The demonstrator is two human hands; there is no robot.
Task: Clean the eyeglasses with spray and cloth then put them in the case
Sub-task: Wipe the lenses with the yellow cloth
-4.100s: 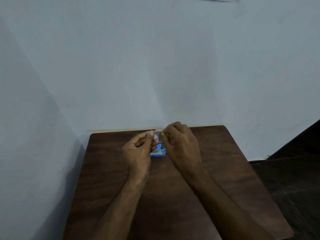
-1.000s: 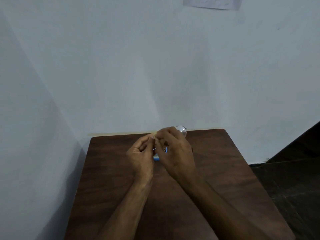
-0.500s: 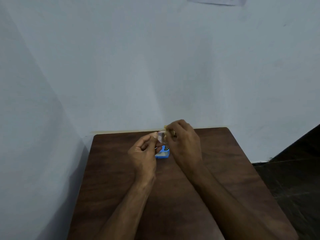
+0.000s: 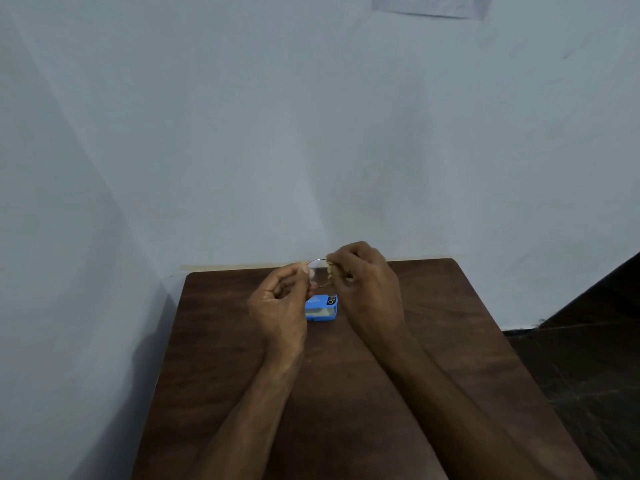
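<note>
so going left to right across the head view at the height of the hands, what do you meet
left hand pinching the frame → thin-rimmed round eyeglasses → small pale yellow cloth → right hand holding that cloth

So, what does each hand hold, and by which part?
The left hand pinches the eyeglasses at the left edge of one lens; the right hand holds a small cloth on its right edge.
</note>
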